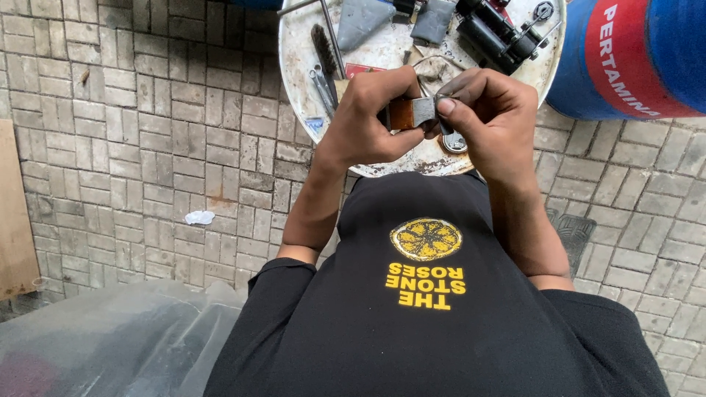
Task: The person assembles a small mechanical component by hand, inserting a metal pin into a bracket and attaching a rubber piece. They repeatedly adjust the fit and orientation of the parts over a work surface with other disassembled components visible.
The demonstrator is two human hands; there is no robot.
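Note:
My left hand (368, 117) and my right hand (489, 117) meet over the near edge of a round white drum top (382, 51). Between them I hold a small brown and grey metal part (412, 112). The left hand's fingers wrap the brown end; the right hand's thumb and fingertips pinch the grey end. Much of the part is hidden by my fingers. A small round metal piece (454, 142) lies on the drum top just below my right hand.
The drum top carries a wire brush (322, 45), wrenches (321, 87), grey cloth-like pieces (360, 20) and a black motor-like part (496, 33). A blue and red drum (632, 55) stands at right. Brick paving lies around; clear plastic sheeting (110, 345) sits at lower left.

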